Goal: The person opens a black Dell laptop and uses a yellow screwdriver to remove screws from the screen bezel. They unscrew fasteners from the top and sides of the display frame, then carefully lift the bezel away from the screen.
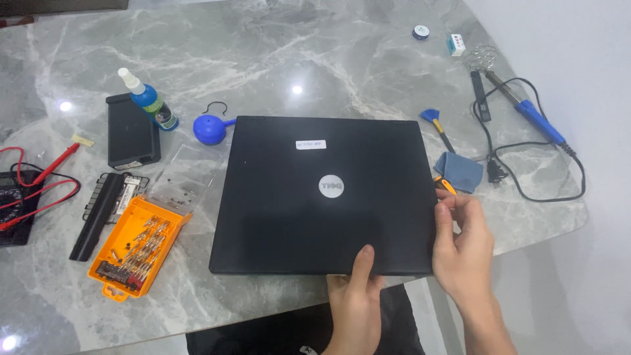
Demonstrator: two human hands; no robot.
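Nearest me: left hand (358, 289) grips the near edge of the closed black laptop (322, 197), thumb lying flat on the lid, fingers tucked out of sight under the edge. Right hand (460, 240) clasps the laptop's near right corner, fingers curled over its right side. Both hands grasping the laptop.

The laptop lies flat on the grey marbled worktop (263, 66), lid up, its near edge reaching the worktop's near rim. A round silver badge sits mid-lid and a small white label near the far edge.

Left of the laptop, near side: orange tray of screwdriver bits (138, 246), open, its clear lid (181, 177) just behind it. Beside the tray, further left, a black ribbed bar (98, 213). At the far left edge, a black meter (13, 207) with red leads (43, 177).

Left of the laptop, far side: a black flat block (131, 131), a blue spray bottle (148, 98) lying against it, and a blue rubber blower (211, 128) touching the laptop's far left corner.

Right of the laptop: an orange-handled tool (445, 185), mostly hidden by my right fingers, a folded blue cloth (459, 171), a blue-headed brush (437, 128). Further right, a blue soldering iron (529, 108) with its black cord (559, 177), and a wire stand (482, 58).

Beyond the laptop, far right: a small round tin (420, 31) and a small white box (455, 44).
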